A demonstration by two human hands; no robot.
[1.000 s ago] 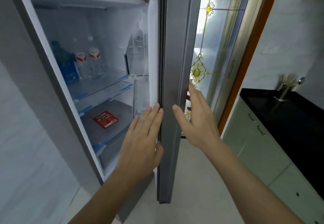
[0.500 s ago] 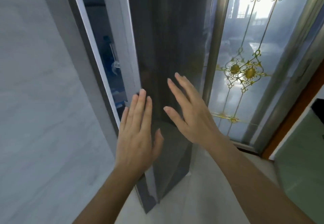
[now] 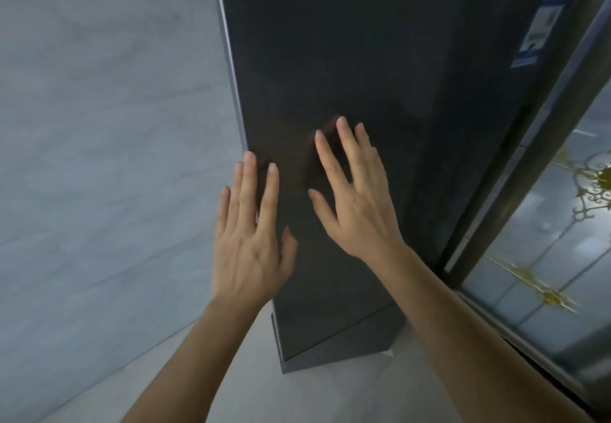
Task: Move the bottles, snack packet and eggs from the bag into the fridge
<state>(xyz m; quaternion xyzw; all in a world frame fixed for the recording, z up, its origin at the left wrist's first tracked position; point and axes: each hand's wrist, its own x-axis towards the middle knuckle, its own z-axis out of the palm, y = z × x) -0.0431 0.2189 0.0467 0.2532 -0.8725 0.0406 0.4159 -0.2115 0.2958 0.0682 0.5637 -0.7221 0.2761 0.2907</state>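
1. Grey tiled wall is filling the left side.
2. Fridge is standing between the wall and the glass door, its dark front sitting shut (fingertips are reflecting in its sheen).
3. Glass door is showing gold ornament at right.
4. Right hand is facing the fridge front, fingers straight and spread, holding nothing.
5. Left hand is reaching the front's left edge, fingers straight and close together, holding nothing.
6. Label is sticking to the fridge's upper right.

Fridge door now closed, no longer ajar.
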